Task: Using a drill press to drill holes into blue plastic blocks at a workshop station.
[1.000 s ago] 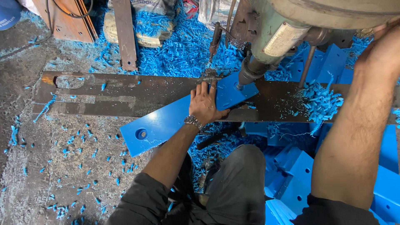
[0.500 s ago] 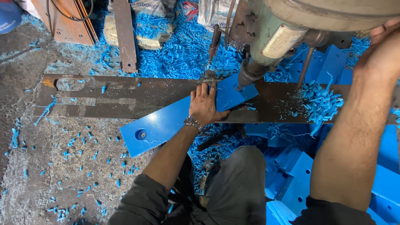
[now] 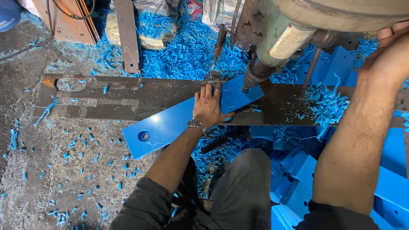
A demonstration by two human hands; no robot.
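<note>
I look down from the head camera at a workshop floor strewn with blue shavings point(image 3: 183, 55). My left hand point(image 3: 208, 106) lies flat, fingers spread fairly wide and pressing down, on a long blue plate point(image 3: 170, 125). It grips nothing; it only pins the plate.

The plate lies slantwise across a dark, rusty steel bar point(image 3: 128, 100) that serves as a bed. Its far end sits under the drill spindle point(image 3: 251, 76) of a grey-green drill press point(image 3: 289, 34), and the tip is at or just above the blue surface; I cannot tell which. Its near end overhangs the bar toward my knee and already has a round hole point(image 3: 144, 136) in it.

My right hand point(image 3: 390, 55) is raised at the upper right edge beside the machine head. Its fingers run out of view, so I cannot tell whether they are curled on anything.

I judge the plate to be painted sheet metal: stiff, fairly heavy, smooth and somewhat slippery, with hard edges. The best hold looks like a flat palm close to the spindle, or a grasp across its long edges. More blue parts point(image 3: 298, 174) are stacked at my right.
</note>
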